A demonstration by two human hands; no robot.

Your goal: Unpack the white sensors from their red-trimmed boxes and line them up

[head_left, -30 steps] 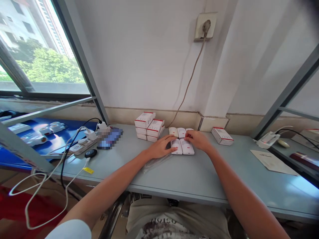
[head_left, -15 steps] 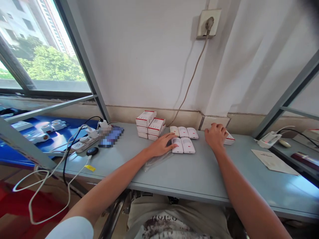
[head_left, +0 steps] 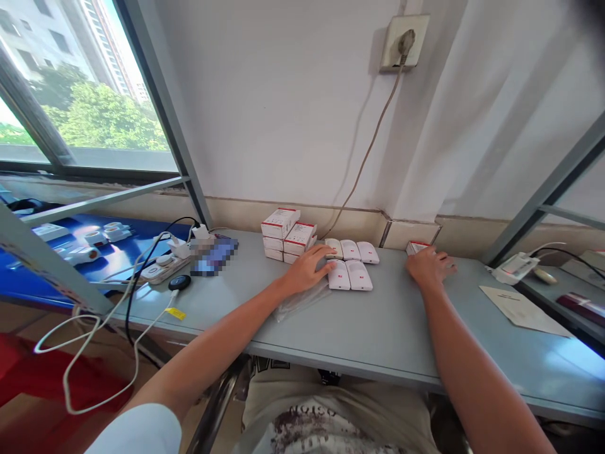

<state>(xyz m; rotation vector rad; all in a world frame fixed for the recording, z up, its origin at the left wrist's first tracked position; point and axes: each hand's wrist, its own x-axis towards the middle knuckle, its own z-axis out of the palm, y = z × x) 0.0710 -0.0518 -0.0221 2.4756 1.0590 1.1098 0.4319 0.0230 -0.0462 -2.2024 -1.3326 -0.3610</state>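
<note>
A person seated at a grey table [head_left: 378,328] works with both bare hands among a cluster of small white devices. The left hand [head_left: 309,270] lies flat with fingers loosely spread and gripping nothing, its fingertips touching the left one of two white devices [head_left: 350,275] that sit side by side near the middle of the table. Just beyond them, closer to the wall, three more white devices [head_left: 352,250] lie in a row. The right hand [head_left: 430,266] rests palm down on a white-and-red box [head_left: 416,246] to the right of the devices, covering most of it; whether the fingers are closed around the box cannot be told. A stack of similar white-and-red boxes [head_left: 287,234] stands to the far left of the devices, against the base of the wall. A crumpled clear plastic bag [head_left: 302,299] lies under the left wrist. Farther left on the table are a power strip [head_left: 161,268] with plugs and trailing cables, and a round black puck [head_left: 179,282]. A cord runs from behind the boxes up to a wall socket [head_left: 404,43]. A sheet of paper [head_left: 520,301] lies at the right end of the table.
</note>
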